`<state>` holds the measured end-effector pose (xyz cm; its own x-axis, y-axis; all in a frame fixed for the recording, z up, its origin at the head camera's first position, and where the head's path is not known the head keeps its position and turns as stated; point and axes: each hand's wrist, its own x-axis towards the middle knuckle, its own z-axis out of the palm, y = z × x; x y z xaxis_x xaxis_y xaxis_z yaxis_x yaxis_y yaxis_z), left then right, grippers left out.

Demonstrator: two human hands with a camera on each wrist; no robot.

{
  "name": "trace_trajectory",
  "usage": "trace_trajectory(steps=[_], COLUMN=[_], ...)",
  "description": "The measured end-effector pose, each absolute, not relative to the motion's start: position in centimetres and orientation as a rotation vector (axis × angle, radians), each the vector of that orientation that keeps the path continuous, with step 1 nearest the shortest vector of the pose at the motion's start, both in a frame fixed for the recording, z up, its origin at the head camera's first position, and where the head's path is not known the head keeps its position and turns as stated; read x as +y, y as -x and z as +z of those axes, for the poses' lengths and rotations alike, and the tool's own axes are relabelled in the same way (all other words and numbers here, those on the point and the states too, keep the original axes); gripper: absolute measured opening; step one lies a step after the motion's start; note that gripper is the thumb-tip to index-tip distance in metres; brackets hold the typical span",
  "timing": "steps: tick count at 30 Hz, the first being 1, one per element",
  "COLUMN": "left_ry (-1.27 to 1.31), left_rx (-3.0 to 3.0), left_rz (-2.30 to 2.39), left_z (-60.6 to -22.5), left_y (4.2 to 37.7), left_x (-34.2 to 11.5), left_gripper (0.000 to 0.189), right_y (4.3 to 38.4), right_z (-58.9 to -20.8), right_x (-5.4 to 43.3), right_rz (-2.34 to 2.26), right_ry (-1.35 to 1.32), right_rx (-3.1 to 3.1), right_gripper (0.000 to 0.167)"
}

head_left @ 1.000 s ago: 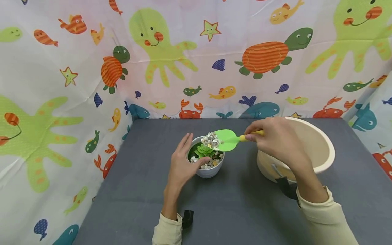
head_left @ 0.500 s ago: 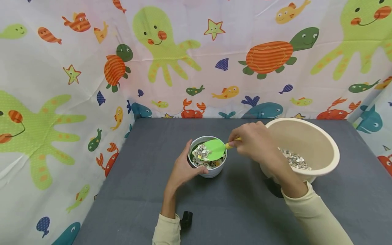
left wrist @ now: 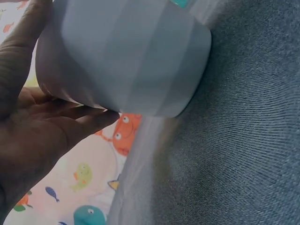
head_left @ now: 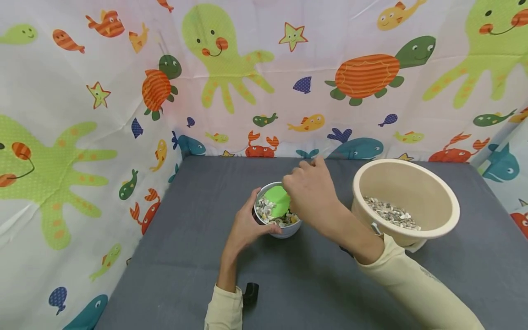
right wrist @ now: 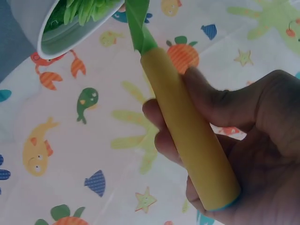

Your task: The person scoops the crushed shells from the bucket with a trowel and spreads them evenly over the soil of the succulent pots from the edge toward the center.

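A small white ridged pot stands on the dark cloth, and my left hand holds it with thumb at the near side and fingers around the left. In the left wrist view the pot wall lies between thumb and fingers. My right hand grips a toy trowel by its yellow handle. Its green blade is tipped down inside the pot's rim. Pebbles and shell bits lie beside the blade. A green succulent shows in the right wrist view; in the head view the blade covers it.
Right of the pot stands a large cream tub with a layer of mixed pebbles in its bottom. A sea-animal printed curtain rises behind and at both sides of the dark grey cloth.
The right hand has moved left from beside the tub, bringing the trowel down and tilting it in the pot; pebbles have slid off the blade. The left hand has closed onto the pot.
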<state>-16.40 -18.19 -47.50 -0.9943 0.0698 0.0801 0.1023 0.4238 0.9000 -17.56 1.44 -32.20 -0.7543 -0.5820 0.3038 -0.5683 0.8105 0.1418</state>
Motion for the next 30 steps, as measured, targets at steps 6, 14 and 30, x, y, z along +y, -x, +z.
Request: trace_trajectory(steps=[6, 14, 30], left_ry=[0.154, -0.010, -0.023], left_rx=[-2.555, -2.460, -2.394], left_rz=[-1.731, -1.718, -1.560], left_z=[-47.5, -47.5, -48.3], left_y=[16.2, 15.8, 14.4], left_x=[-17.6, -16.3, -15.0], left_gripper=[0.109, 0.120, 0.141], right_y=[17.0, 16.7, 14.9], right_z=[-32.1, -32.8, -34.5], right_x=[0.3, 0.2, 2.7], right_rz=[-0.195, -0.184, -0.022], right_ry=[-0.832, -0.802, -0.763], right_rx=[-2.582, -2.411, -2.255], right_gripper=[0.016, 0.015, 0.007])
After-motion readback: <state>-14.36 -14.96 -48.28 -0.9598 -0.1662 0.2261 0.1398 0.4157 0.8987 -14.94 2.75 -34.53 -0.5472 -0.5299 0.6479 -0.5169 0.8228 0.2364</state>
